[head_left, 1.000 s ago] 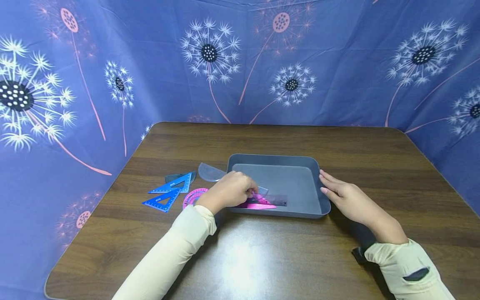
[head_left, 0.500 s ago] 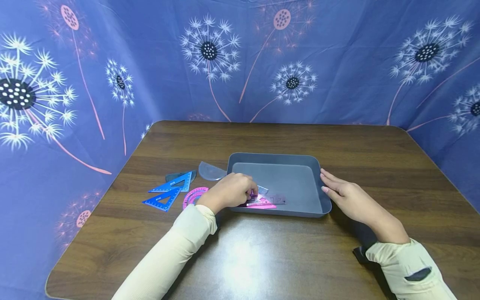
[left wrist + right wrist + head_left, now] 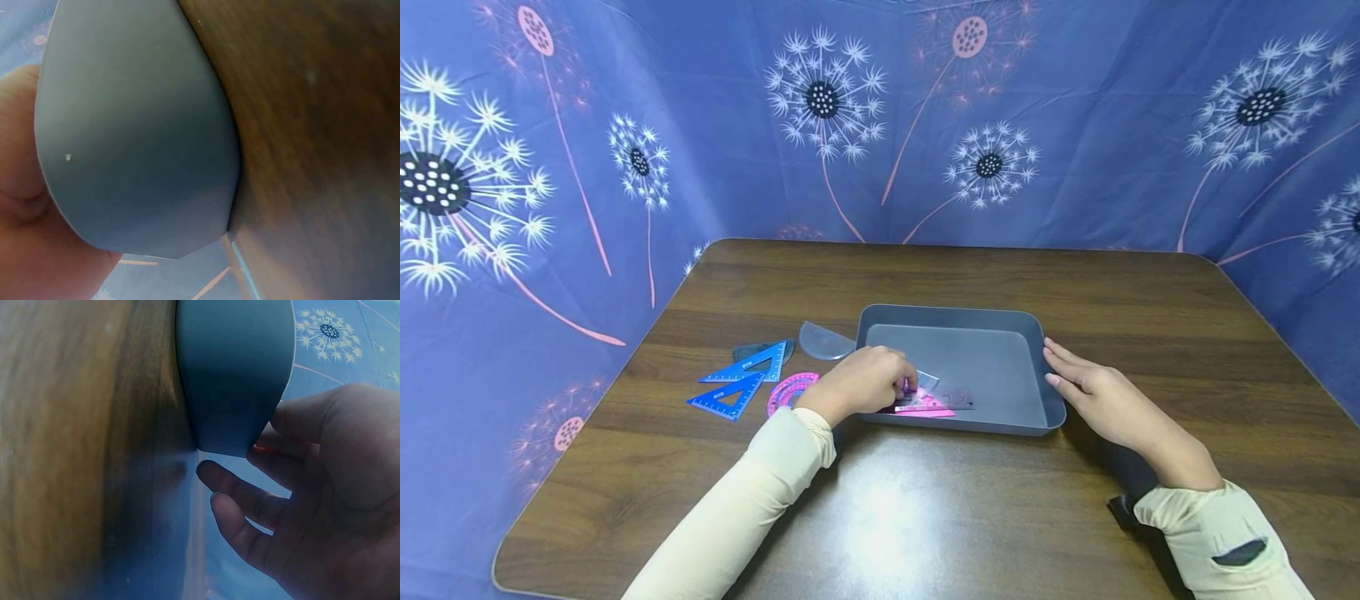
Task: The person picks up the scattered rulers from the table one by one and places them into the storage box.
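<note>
My left hand (image 3: 867,379) reaches over the left end of a grey tray (image 3: 955,318), with its fingers curled down inside. They pinch the near end of a see-through purple ruler (image 3: 958,398); the grip itself is mostly hidden. Beneath the ruler lies a bright pink set square (image 3: 928,412), and a clear piece with markings (image 3: 927,380) shows beyond the fingers. My right hand (image 3: 1105,400) rests its fingertips against the tray's right wall, fingers fairly straight. In the right wrist view, the fingers (image 3: 284,462) touch the tray's outer side.
Left of the tray, on the wooden table (image 3: 647,467), are two blue set squares (image 3: 730,397), a dark protractor (image 3: 752,352), a pink protractor (image 3: 786,390) and a clear protractor (image 3: 823,342). A blue dandelion-print cloth (image 3: 880,125) hangs behind.
The purple ruler has tipped from showing its broad face to lying lower over the pink set square. My left hand has barely shifted; the right hand stays at the tray's wall.
</note>
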`<state>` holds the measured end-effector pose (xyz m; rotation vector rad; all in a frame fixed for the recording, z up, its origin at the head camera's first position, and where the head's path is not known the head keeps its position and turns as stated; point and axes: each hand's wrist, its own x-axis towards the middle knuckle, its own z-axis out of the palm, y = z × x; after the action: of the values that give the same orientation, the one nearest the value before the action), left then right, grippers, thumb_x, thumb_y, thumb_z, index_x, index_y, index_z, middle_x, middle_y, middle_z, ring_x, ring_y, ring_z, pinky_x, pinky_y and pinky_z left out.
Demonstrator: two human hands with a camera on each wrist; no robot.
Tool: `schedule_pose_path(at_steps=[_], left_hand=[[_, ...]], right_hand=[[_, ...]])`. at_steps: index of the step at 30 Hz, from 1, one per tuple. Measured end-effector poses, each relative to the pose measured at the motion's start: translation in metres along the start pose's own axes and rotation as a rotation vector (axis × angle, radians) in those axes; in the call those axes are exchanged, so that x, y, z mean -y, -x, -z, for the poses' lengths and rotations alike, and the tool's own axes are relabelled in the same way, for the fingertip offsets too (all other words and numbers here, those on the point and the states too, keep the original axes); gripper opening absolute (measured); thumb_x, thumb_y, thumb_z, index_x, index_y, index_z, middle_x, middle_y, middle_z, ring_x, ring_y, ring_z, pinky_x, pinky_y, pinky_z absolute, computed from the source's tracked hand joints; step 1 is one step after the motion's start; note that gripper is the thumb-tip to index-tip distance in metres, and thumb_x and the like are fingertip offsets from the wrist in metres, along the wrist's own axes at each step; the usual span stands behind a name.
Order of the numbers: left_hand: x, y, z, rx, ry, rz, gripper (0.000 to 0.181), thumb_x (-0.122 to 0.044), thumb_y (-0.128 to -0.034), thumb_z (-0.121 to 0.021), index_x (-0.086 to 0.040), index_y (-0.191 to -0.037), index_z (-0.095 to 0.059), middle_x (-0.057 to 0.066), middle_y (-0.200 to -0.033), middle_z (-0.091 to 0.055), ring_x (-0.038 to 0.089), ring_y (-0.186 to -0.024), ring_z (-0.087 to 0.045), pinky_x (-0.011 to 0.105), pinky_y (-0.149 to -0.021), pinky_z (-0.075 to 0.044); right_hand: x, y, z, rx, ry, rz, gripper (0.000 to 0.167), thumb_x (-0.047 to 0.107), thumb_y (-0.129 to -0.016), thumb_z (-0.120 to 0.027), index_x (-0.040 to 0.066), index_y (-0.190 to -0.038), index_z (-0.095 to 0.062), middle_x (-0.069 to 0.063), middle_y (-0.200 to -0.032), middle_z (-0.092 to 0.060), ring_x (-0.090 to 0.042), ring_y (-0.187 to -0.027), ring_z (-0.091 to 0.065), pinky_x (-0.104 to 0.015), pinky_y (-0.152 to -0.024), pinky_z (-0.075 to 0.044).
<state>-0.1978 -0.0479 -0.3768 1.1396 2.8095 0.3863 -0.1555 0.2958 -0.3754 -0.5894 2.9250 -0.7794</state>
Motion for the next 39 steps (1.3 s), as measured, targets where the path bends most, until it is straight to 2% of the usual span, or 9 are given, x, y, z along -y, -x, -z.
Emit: schedule_pose_path(at_steps=[11, 24, 27, 33, 39], left_hand=[[-0.002, 0.001, 0.001, -0.009, -0.011, -0.009, 0.033, 0.005, -0.0868, -0.058, -0.019, -0.098, -0.077, -0.009, -0.095, -0.07, 0.009, -0.083, -0.058, 0.029, -0.079, -0.051], [0.0, 0.004, 0.003, -0.04, -0.055, -0.044, 0.024, -0.002, -0.0911, -0.06, -0.018, -0.097, -0.077, -0.008, -0.095, -0.069, 0.01, -0.085, -0.062, 0.031, -0.081, -0.052], [0.003, 0.01, 0.01, -0.063, -0.054, -0.029, 0.019, -0.006, -0.0924, -0.063, -0.018, -0.098, -0.077, -0.007, -0.096, -0.069, 0.011, -0.086, -0.064, 0.033, -0.082, -0.052], [0.018, 0.032, 0.026, -0.122, -0.001, 0.066, 0.015, -0.011, -0.0927, -0.07, -0.016, -0.104, -0.077, -0.005, -0.104, -0.069, 0.013, -0.092, -0.065, 0.037, -0.086, -0.051], [0.032, 0.049, 0.035, -0.205, -0.002, 0.107, 0.014, -0.014, -0.0911, -0.073, -0.016, -0.104, -0.077, -0.006, -0.1, -0.069, 0.015, -0.095, -0.064, 0.041, -0.088, -0.048]], right_hand=[[-0.001, 0.001, 0.0, -0.013, 0.012, 0.01, 0.052, 0.029, -0.107, -0.047, -0.003, -0.147, -0.04, -0.017, -0.159, -0.03, -0.043, -0.14, -0.033, -0.062, -0.105, -0.032], [0.0, 0.0, -0.002, -0.026, 0.002, 0.01, 0.052, 0.028, -0.106, -0.048, -0.003, -0.147, -0.041, -0.017, -0.158, -0.031, -0.042, -0.141, -0.034, -0.062, -0.106, -0.033], [0.001, -0.001, -0.003, -0.017, -0.009, 0.007, 0.052, 0.028, -0.106, -0.048, -0.003, -0.147, -0.04, -0.016, -0.159, -0.03, -0.041, -0.141, -0.033, -0.061, -0.106, -0.032], [0.001, -0.002, -0.003, -0.011, -0.004, 0.003, 0.052, 0.027, -0.106, -0.048, -0.002, -0.148, -0.04, -0.016, -0.159, -0.03, -0.041, -0.142, -0.033, -0.061, -0.107, -0.032], [0.0, 0.0, -0.003, -0.011, -0.003, -0.002, 0.052, 0.028, -0.106, -0.048, -0.002, -0.148, -0.04, -0.015, -0.159, -0.03, -0.041, -0.142, -0.032, -0.061, -0.107, -0.032]])
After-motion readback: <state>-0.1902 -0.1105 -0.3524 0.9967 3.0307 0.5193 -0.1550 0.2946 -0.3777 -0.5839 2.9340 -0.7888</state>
